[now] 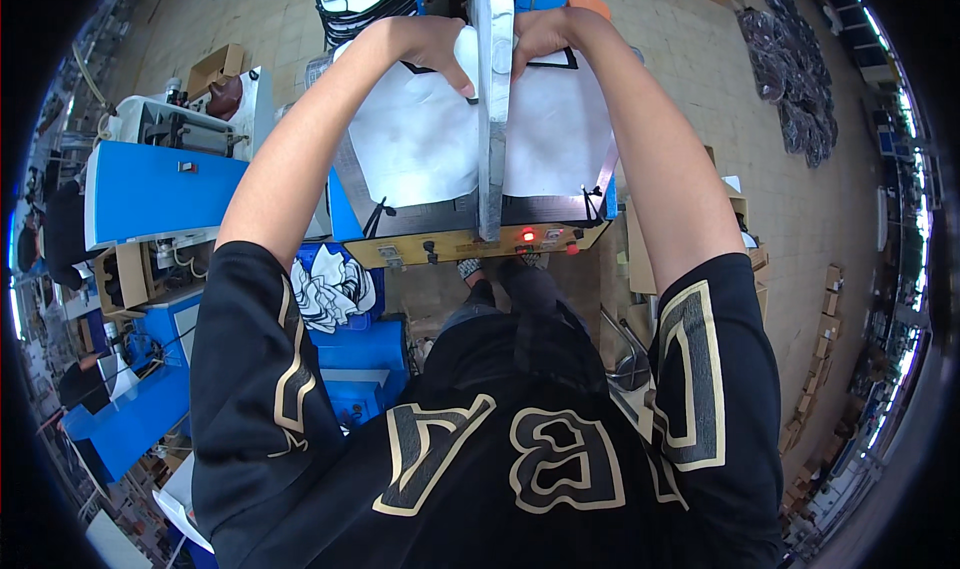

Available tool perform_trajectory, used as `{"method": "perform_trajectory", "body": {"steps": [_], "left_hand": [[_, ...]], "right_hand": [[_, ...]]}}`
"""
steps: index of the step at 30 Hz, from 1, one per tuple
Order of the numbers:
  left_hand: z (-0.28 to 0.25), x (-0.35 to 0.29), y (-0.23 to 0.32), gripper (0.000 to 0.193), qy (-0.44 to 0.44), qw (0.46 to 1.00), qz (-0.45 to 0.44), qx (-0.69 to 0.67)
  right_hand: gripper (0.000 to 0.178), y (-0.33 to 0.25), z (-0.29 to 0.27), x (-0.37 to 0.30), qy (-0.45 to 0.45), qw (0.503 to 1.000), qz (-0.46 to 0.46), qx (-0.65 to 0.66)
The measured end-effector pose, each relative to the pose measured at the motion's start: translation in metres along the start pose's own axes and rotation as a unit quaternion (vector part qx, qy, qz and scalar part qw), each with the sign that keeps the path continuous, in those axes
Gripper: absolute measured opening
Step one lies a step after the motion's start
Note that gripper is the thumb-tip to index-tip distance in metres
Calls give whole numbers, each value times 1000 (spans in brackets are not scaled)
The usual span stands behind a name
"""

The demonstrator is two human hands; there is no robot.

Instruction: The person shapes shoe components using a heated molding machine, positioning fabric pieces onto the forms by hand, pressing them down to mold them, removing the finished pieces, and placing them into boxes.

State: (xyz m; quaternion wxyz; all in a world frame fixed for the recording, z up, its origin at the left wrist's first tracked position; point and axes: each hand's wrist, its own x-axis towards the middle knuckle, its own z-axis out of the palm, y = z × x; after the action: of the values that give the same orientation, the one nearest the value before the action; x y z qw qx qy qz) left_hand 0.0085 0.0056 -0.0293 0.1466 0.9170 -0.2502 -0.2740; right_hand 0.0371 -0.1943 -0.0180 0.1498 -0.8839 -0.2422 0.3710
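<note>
My left hand reaches to the far part of a press-like machine, on the left of its upright grey plate. Its thumb points down, and a white piece shows between thumb and fingers, close against the plate. To the right of the plate is my right hand, fingers curled down and partly hidden by the plate; what they hold cannot be made out. Beneath both hands a white sheet covers the machine bed, with black-edged material showing by the right hand. Black ties hang at the sheet's near corners.
The yellow control panel along the near edge bears knobs and a lit red button. A stack of black-edged white pieces stands far left. More lie in a blue bin. A blue machine stands left; dark bundles lie right.
</note>
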Motion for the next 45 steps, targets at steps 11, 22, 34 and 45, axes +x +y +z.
{"method": "perform_trajectory", "body": {"steps": [11, 22, 34, 45], "left_hand": [[34, -16, 12, 39, 347, 930, -39, 118], [66, 0, 7, 36, 599, 778, 21, 188], [65, -3, 10, 36, 594, 789, 14, 157], [74, -7, 12, 27, 632, 763, 46, 125]], "right_hand": [[38, 5, 48, -24, 390, 917, -33, -72], [34, -7, 77, -12, 554, 816, -39, -158], [35, 1, 83, 0, 609, 781, -47, -128], [31, 0, 90, -1, 640, 755, -59, -128]]}}
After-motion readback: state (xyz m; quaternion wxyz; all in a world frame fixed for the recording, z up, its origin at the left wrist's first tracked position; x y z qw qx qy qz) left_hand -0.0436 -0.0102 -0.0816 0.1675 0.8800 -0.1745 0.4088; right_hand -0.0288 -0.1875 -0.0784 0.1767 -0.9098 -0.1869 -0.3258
